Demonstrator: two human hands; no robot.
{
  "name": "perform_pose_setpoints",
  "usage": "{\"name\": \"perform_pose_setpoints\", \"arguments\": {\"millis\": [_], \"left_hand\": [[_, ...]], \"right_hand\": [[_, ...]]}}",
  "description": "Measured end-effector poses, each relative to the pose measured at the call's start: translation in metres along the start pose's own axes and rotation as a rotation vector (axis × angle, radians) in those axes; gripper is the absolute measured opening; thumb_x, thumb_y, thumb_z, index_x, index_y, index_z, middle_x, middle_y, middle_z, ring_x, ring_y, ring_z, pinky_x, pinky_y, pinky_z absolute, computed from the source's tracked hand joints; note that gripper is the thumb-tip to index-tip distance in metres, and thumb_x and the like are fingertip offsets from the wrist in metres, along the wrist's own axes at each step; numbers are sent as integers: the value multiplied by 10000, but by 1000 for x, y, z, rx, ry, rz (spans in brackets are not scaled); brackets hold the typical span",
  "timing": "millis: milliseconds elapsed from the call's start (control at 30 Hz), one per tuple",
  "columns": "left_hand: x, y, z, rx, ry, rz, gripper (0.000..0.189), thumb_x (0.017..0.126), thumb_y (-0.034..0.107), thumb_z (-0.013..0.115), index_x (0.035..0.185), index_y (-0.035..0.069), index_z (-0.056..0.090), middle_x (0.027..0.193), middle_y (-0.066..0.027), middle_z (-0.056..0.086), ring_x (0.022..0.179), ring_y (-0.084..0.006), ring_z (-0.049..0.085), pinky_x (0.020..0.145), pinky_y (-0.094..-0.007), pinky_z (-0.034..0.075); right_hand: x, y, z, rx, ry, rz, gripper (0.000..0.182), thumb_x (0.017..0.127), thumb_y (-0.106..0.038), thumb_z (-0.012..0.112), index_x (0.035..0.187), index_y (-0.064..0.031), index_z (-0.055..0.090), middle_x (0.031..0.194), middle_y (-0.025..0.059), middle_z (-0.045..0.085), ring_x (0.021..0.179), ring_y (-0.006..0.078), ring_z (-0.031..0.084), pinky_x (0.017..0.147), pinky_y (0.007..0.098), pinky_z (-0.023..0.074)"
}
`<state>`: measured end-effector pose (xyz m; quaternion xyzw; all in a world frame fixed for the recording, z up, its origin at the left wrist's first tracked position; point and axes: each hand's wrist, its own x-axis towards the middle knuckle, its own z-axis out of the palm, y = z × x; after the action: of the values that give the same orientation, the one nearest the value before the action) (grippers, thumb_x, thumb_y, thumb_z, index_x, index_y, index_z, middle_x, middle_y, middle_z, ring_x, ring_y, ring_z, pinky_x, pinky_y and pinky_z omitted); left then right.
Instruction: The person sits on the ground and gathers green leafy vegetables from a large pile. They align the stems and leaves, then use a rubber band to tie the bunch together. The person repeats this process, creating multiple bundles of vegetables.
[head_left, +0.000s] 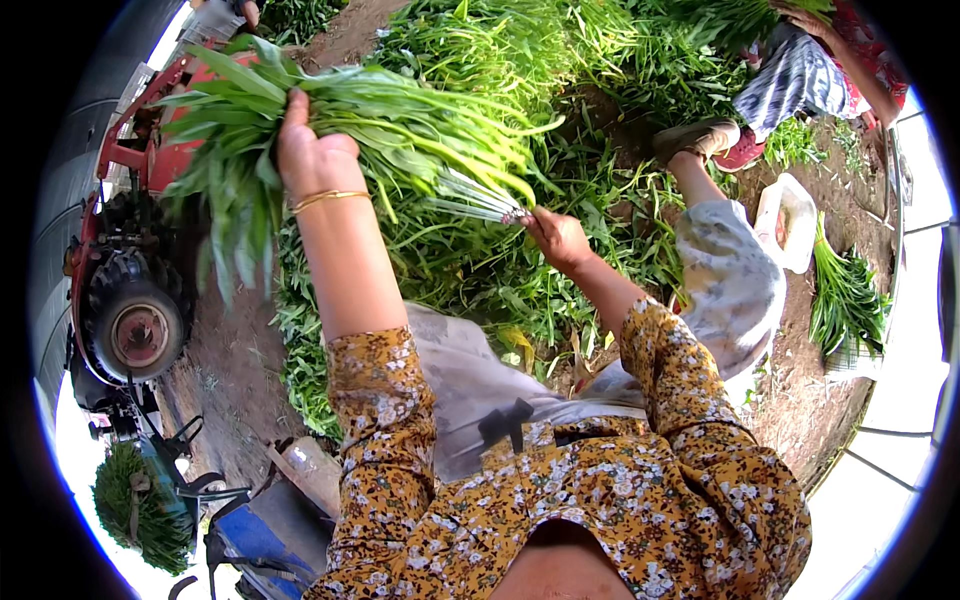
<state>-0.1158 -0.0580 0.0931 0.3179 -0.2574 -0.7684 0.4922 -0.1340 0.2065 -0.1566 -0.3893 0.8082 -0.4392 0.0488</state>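
My left hand (319, 154) is closed around a large bunch of long-leaved greens (420, 124), held up at the left. Its leaves hang down on the left and its pale stems point right. My right hand (559, 236) pinches the gathered end of some whitish strands (474, 201) just below the stem ends. These strands fan out from my right fingers towards the underside of the bunch; whether they circle it is hidden. Below both hands spreads a heap of loose cut greens (465, 262), close to my legs.
A red tractor-like machine (142, 337) stands at the left. On the right are a cut white plastic jug (799, 225) and a bunch of greens (847, 300). Another person (795, 82) sits at the upper right. A tied bundle (142, 502) lies lower left.
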Motion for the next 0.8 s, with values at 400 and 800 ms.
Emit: {"name": "perform_pose_setpoints", "arguments": {"millis": [400, 800], "left_hand": [[-1, 35, 5, -10, -145, -159, 317, 842, 199, 634, 1144, 103, 605, 1210, -86, 584, 1114, -319, 522, 996, -559, 338], [-34, 75, -16, 13, -489, 89, 473, 857, 332, 540, 1243, 62, 511, 1286, -120, 517, 1176, -314, 474, 1039, -493, 331]], "right_hand": [[-86, 83, -21, -218, -240, 445, 370, 935, -459, 403, 958, -130, 571, 759, 176, 629, 712, 389, 603, 617, 463, 474], [-108, 143, -61, -411, -481, 750, 581, 910, -561, 347, 928, -66, 650, 891, 243, 627, 825, 394, 598, 728, 496, 466]]}}
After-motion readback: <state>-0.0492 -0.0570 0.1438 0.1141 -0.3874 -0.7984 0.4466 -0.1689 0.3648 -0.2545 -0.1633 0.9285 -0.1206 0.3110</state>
